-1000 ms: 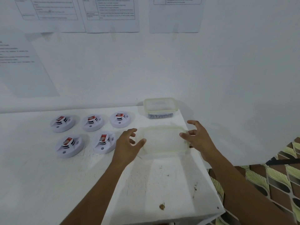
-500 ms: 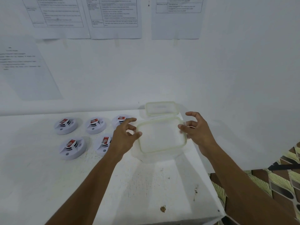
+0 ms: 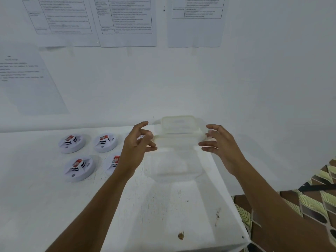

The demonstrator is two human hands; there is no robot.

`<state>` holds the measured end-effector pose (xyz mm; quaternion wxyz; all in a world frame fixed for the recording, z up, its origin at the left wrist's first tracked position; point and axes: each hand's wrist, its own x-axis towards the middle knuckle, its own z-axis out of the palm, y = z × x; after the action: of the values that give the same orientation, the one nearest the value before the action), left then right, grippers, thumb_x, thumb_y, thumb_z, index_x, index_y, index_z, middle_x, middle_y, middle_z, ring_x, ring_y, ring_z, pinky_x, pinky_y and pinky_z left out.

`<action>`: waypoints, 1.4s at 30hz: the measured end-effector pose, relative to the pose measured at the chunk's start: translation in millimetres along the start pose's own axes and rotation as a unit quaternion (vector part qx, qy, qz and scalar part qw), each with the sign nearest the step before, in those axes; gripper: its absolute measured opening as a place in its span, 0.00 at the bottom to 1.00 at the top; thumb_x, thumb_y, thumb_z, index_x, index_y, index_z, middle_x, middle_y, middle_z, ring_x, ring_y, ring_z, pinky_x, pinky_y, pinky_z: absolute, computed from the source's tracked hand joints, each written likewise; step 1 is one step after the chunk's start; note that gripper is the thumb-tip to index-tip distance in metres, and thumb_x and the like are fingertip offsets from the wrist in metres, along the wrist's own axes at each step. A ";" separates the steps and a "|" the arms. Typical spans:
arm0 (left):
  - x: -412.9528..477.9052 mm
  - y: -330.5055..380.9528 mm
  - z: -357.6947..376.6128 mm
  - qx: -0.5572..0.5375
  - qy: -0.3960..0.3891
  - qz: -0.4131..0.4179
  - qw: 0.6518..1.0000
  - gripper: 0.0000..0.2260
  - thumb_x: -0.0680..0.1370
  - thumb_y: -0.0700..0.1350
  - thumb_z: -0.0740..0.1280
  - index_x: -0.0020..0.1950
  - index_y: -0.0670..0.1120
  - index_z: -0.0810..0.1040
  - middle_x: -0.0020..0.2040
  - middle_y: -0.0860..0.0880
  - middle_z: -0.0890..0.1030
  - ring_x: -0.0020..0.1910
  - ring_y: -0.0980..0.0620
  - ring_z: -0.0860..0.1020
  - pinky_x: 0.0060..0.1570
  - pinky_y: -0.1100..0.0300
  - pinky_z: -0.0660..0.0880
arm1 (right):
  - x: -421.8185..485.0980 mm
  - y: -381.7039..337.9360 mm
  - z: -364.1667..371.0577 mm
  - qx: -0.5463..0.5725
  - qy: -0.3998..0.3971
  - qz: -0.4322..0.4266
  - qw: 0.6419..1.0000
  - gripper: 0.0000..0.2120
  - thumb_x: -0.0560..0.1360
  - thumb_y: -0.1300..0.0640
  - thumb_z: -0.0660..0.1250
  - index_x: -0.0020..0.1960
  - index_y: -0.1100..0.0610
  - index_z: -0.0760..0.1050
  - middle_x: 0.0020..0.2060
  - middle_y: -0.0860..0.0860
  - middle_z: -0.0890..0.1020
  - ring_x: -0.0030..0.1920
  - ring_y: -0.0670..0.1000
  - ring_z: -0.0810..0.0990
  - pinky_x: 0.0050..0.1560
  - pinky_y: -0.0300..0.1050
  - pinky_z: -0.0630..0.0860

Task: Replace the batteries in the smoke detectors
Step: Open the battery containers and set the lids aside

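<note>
White table (image 3: 54,206), container (image 3: 177,140) between hands (raised)

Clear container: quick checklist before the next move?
1. Both hands on it: left hand and right hand at opposite ends of the clear container: ok.
2. Lifted off the table: ok.
3. Contents: cannot tell, blurred.
4. Second container behind, lid on: ok.
5. Detectors on the left out of its way: ok.
6. Nearest detector partly hidden by the left arm: cannot tell.
</note>
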<state>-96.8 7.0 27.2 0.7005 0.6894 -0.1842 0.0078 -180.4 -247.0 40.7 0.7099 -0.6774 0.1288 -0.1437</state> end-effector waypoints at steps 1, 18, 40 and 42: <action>-1.2 -3.3 -1.6 -0.016 -0.005 -0.009 1.000 0.15 0.82 0.44 0.62 0.69 0.47 0.71 0.49 0.42 0.78 0.43 0.47 0.80 0.48 0.49 0.81 | -0.5 3.1 -0.4 0.021 0.003 0.006 1.000 0.11 0.79 0.57 0.66 0.61 0.55 0.76 0.44 0.53 0.80 0.45 0.57 0.84 0.50 0.51 0.81; -14.9 -74.2 -5.8 0.205 -0.189 -0.075 0.957 0.56 0.56 0.54 0.84 0.77 0.58 0.55 0.70 0.55 0.67 0.64 0.55 0.72 0.63 0.47 0.75 | -14.3 43.8 -45.2 -0.031 0.087 0.010 0.996 0.26 0.69 0.72 0.73 0.62 0.51 0.76 0.47 0.56 0.80 0.44 0.58 0.81 0.53 0.63 0.79; 2.7 -44.9 -44.2 0.182 -0.044 -0.024 0.982 0.57 0.56 0.54 0.84 0.78 0.55 0.55 0.71 0.54 0.67 0.67 0.52 0.71 0.63 0.52 0.73 | -2.9 100.2 -7.4 -0.047 0.103 0.057 0.992 0.25 0.73 0.69 0.70 0.61 0.43 0.74 0.47 0.53 0.80 0.42 0.53 0.84 0.45 0.57 0.80; -4.8 -51.0 -25.0 0.189 -0.103 -0.028 0.976 0.59 0.54 0.57 0.84 0.78 0.54 0.55 0.72 0.54 0.67 0.67 0.53 0.71 0.63 0.52 0.73 | -4.2 100.8 1.2 -0.087 0.110 0.039 0.989 0.20 0.78 0.65 0.65 0.63 0.44 0.72 0.46 0.51 0.82 0.47 0.54 0.83 0.41 0.50 0.81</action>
<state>-81.6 29.8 -22.8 0.5348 0.8114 -0.2306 -0.0482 -180.9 -240.1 -60.0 0.6350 -0.7111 0.2437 -0.1778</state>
